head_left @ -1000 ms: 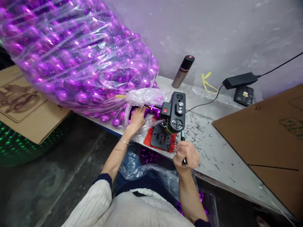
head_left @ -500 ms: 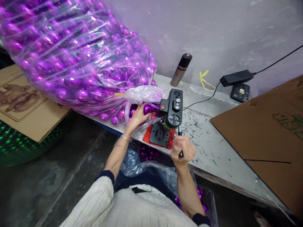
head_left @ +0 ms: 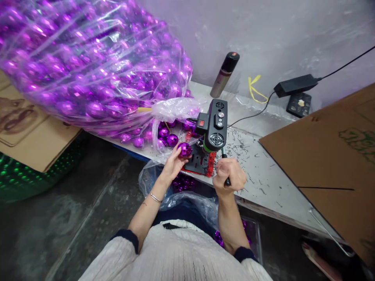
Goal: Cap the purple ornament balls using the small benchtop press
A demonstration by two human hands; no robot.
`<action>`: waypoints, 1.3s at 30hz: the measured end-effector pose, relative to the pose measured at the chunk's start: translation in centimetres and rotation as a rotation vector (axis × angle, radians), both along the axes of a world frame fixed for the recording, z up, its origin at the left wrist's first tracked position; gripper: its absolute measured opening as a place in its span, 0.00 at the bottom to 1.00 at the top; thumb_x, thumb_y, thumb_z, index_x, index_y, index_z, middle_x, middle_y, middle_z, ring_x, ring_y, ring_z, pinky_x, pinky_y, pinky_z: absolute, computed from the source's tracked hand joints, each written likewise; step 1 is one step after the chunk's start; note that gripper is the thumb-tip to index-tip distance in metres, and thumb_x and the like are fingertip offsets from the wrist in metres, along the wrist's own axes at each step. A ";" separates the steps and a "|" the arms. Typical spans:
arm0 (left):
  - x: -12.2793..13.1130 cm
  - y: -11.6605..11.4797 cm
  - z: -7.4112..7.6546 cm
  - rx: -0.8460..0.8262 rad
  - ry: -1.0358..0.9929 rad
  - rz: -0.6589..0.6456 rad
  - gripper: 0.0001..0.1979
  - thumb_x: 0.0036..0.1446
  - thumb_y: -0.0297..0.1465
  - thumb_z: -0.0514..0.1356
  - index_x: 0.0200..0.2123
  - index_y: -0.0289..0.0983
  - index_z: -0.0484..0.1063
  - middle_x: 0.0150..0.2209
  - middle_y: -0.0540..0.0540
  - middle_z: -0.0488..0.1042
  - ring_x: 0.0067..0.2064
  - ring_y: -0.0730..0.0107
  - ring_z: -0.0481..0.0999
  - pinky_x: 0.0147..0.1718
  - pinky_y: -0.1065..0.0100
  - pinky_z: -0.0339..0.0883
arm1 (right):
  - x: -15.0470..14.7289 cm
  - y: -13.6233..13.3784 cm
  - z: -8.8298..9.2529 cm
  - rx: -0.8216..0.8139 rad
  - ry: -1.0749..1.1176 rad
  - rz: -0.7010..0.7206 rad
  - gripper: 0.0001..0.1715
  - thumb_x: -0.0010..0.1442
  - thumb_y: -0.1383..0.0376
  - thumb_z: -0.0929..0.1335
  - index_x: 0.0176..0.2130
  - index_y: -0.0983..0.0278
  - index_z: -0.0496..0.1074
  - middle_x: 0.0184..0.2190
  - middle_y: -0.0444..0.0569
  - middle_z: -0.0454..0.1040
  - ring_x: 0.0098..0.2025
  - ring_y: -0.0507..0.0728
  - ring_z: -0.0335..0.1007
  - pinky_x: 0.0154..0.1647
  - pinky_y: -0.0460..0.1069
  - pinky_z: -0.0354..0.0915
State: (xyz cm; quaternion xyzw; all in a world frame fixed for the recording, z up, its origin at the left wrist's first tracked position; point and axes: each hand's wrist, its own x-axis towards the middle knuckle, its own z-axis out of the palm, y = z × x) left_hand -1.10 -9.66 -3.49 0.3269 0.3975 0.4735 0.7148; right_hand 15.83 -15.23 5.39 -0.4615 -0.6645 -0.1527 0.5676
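A shiny purple ball [head_left: 184, 150] with mirror-like facets is held in the fingers of my left hand [head_left: 173, 166], just left of a small black machine [head_left: 217, 125]. My right hand [head_left: 229, 174] is wrapped round the machine's black-gripped lever [head_left: 227, 182]. Under the machine, a slotted black base plate [head_left: 195, 162] rests on a red mat [head_left: 211, 166]. Several more purple balls [head_left: 172, 139] lie at the mouth of a large clear plastic bag [head_left: 96, 66], which is packed with the same balls.
Small dark bits litter the white table [head_left: 258, 175]. Behind the machine stand a spray can [head_left: 224, 75], a yellow strip [head_left: 255, 89] and a black power adapter [head_left: 296, 85]. Cardboard [head_left: 328, 156] leans at right; a printed carton [head_left: 35, 128] lies at left. A person's foot [head_left: 319, 259] shows at lower right.
My left hand has come out of the bag's mouth towards me and now has a purple ball in its fingers. The right hand stays on the lever.
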 end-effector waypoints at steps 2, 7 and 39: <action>0.8 -0.3 -0.7 0.071 0.102 0.018 0.29 0.63 0.47 0.63 0.63 0.44 0.66 0.56 0.43 0.78 0.50 0.58 0.83 0.47 0.58 0.79 | 0.0 0.1 0.2 0.003 0.005 -0.003 0.15 0.67 0.72 0.62 0.28 0.60 0.62 0.22 0.41 0.68 0.24 0.49 0.64 0.27 0.46 0.57; 2.0 -0.4 -2.2 0.365 0.559 0.064 0.33 0.58 0.46 0.68 0.61 0.36 0.69 0.59 0.37 0.76 0.59 0.50 0.78 0.61 0.49 0.71 | 0.2 0.1 0.3 -0.002 -0.023 -0.014 0.15 0.67 0.71 0.62 0.29 0.60 0.62 0.23 0.42 0.69 0.25 0.49 0.64 0.27 0.46 0.57; 3.5 0.0 -5.5 0.869 0.892 0.053 0.35 0.58 0.47 0.68 0.65 0.39 0.66 0.56 0.36 0.78 0.60 0.50 0.77 0.64 0.45 0.65 | -0.2 -0.1 -4.3 0.067 0.003 0.066 0.16 0.70 0.66 0.59 0.29 0.60 0.61 0.23 0.44 0.69 0.24 0.50 0.60 0.27 0.48 0.56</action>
